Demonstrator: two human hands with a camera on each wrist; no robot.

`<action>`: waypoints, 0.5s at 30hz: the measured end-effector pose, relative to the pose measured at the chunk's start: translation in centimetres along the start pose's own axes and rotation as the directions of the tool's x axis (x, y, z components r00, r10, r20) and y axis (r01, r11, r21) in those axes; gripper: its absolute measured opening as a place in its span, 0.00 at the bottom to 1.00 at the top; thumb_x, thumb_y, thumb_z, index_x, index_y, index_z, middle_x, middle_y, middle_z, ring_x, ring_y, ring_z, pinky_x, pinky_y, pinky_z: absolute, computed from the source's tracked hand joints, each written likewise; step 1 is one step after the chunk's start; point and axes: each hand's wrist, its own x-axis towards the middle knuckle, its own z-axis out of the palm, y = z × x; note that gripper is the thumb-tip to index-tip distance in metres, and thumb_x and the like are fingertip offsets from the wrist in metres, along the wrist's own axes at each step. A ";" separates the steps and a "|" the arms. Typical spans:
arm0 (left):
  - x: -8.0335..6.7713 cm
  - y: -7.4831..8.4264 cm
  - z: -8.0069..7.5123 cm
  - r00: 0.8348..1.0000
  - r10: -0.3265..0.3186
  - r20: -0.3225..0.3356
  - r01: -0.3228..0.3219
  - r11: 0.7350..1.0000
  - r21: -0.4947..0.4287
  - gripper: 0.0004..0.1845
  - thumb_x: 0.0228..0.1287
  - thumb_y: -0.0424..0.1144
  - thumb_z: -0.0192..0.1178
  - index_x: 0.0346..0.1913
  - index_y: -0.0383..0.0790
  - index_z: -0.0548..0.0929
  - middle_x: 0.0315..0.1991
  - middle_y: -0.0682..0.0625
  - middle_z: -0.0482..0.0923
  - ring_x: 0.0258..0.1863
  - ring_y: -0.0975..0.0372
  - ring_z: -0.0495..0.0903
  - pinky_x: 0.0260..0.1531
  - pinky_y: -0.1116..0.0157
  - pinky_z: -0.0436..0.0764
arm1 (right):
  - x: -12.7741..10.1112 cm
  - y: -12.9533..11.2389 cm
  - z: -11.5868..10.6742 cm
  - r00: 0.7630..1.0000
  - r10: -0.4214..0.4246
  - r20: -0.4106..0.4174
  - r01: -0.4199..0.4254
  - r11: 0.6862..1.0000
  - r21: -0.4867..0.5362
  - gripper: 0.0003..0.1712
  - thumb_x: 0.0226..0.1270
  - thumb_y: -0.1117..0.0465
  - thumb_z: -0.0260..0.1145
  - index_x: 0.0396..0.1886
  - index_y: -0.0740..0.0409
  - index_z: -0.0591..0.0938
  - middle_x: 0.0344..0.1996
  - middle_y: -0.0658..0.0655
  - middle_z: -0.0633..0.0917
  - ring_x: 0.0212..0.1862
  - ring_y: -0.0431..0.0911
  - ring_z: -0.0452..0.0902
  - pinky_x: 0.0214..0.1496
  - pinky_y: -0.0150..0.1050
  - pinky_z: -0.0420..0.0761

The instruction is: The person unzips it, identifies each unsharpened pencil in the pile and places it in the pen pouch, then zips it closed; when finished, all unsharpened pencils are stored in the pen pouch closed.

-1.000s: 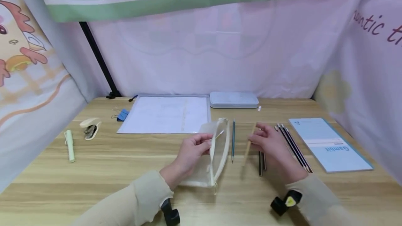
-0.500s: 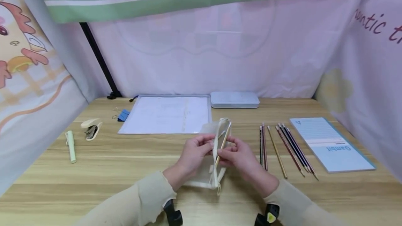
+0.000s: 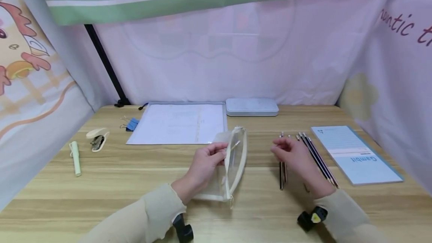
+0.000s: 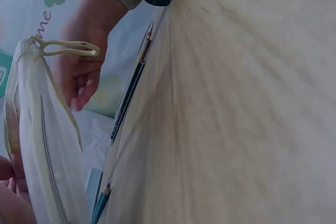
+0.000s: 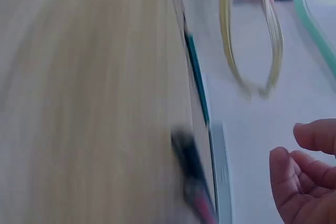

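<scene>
My left hand (image 3: 202, 166) pinches the side of a cream, see-through zip pouch (image 3: 234, 168), which stands open toward the right. A pencil end (image 3: 236, 144) shows inside it. To the right, my right hand (image 3: 298, 162) hovers over the pencils on the table, and in the right wrist view its thumb and fingers (image 5: 302, 182) are apart with nothing between them. Two dark pencils (image 3: 282, 175) lie under its fingertips. Several more pencils (image 3: 318, 156) lie beyond the wrist. Both wrist views show a teal pencil (image 5: 197, 77) near the pouch; the head view does not show it.
A blue notepad (image 3: 356, 155) lies at the right. Behind are a white sheet in a folder (image 3: 182, 123) and a pale flat tin (image 3: 252, 107). A blue binder clip (image 3: 132, 124), a stapler (image 3: 98, 139) and a light green pen (image 3: 75, 158) lie left. Fabric walls surround the table.
My right hand put a gold pencil into the pouch, let go and moved back right over the pencils. My left hand keeps holding the pouch. The teal pencil no longer shows in the head view.
</scene>
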 end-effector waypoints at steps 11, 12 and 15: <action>0.2 0.0 -0.4 1.000 0.001 -0.024 -0.001 1.000 -0.005 0.14 0.60 0.24 0.54 0.49 0.24 0.78 0.36 0.44 0.79 0.30 0.67 0.76 0.32 0.72 0.80 | 0.9 4.0 -4.4 0.976 0.176 0.125 -0.113 0.910 -0.399 0.36 0.57 0.51 0.67 0.57 0.71 0.69 0.42 0.69 0.77 0.34 0.50 0.77 0.33 0.42 0.78; 0.2 0.0 -0.4 1.000 0.000 -0.026 0.000 1.000 -0.008 0.14 0.60 0.24 0.54 0.49 0.24 0.77 0.36 0.45 0.79 0.30 0.67 0.76 0.31 0.72 0.80 | 1.0 4.1 -4.5 0.972 0.192 0.135 -0.122 0.904 -0.410 0.36 0.56 0.52 0.68 0.57 0.71 0.69 0.38 0.67 0.78 0.31 0.49 0.77 0.31 0.40 0.78; 0.2 0.0 -0.4 1.000 -0.003 -0.030 0.003 1.000 -0.014 0.14 0.60 0.24 0.55 0.49 0.24 0.78 0.35 0.46 0.79 0.30 0.67 0.76 0.31 0.72 0.80 | 1.2 4.3 -4.5 0.959 0.240 0.148 -0.159 0.893 -0.422 0.33 0.55 0.55 0.69 0.55 0.69 0.70 0.25 0.59 0.78 0.22 0.44 0.74 0.25 0.37 0.75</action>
